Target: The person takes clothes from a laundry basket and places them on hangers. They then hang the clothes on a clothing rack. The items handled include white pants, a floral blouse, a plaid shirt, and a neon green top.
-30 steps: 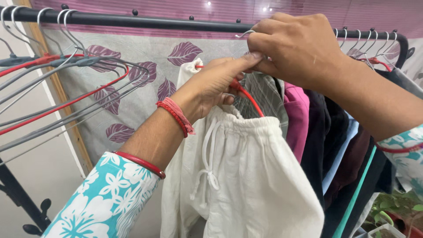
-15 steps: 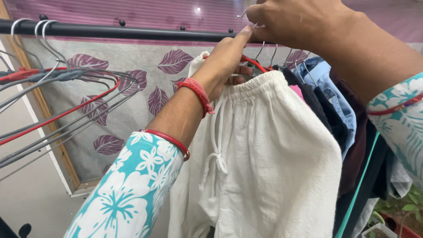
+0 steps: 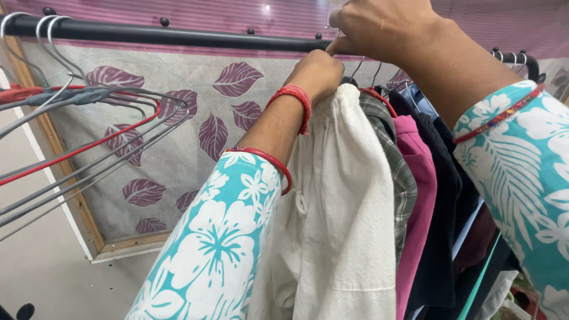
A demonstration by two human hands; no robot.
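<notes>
White drawstring trousers (image 3: 344,219) hang folded over a red hanger (image 3: 374,95) at the black rail (image 3: 178,35). My left hand (image 3: 317,74) is closed on the top of the trousers and hanger, just under the rail. Up at the rail, my right hand (image 3: 379,26) pinches the hanger's metal hook; the hook itself is mostly hidden by my fingers. Both sleeves are turquoise with white flowers, and red bangles circle my wrists.
Right of the trousers hang a checked shirt (image 3: 394,160), a pink garment (image 3: 418,201) and dark clothes (image 3: 444,207). Several empty grey and red hangers (image 3: 89,112) hang at the rail's left end. Behind is a grey panel with purple leaves (image 3: 195,118).
The trousers on their hanger went up to the rail and now hang narrow, edge-on against the other clothes. My left hand has closed into a fist at their top.
</notes>
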